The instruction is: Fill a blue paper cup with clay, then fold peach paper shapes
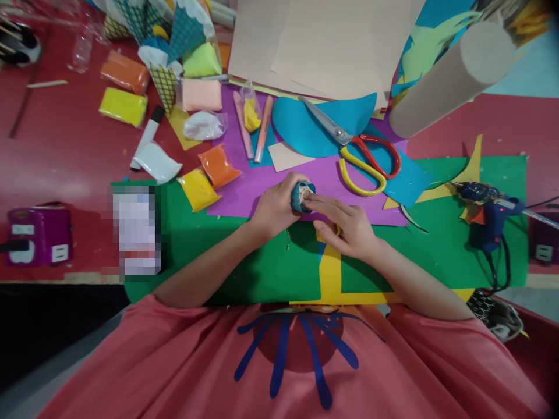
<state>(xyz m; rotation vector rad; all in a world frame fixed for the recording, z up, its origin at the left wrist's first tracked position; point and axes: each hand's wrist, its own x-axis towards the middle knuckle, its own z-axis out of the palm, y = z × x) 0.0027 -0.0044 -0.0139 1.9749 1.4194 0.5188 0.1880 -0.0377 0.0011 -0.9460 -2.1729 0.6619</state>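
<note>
My left hand [279,203] is wrapped round a small blue paper cone [296,199] with dark grid lines, its wide end turned up toward me. Something whitish shows inside the rim. The fingertips of my right hand [345,224] press on that whitish filling; its fingers are stretched out and the thumb stands apart. My left palm hides the cone's lower part. Just beyond the hands lie large scissors [349,137] with one red and one yellow handle, on blue paper [290,119] and a purple sheet [262,186].
Clay packets, including an orange one [219,165] and a yellow one [198,190], lie to the left near a phone [136,233]. Finished-looking paper cones [163,87] are at the back left. A glue gun [495,224] rests on green paper [271,267] at right, below a tall pale cylinder [449,84].
</note>
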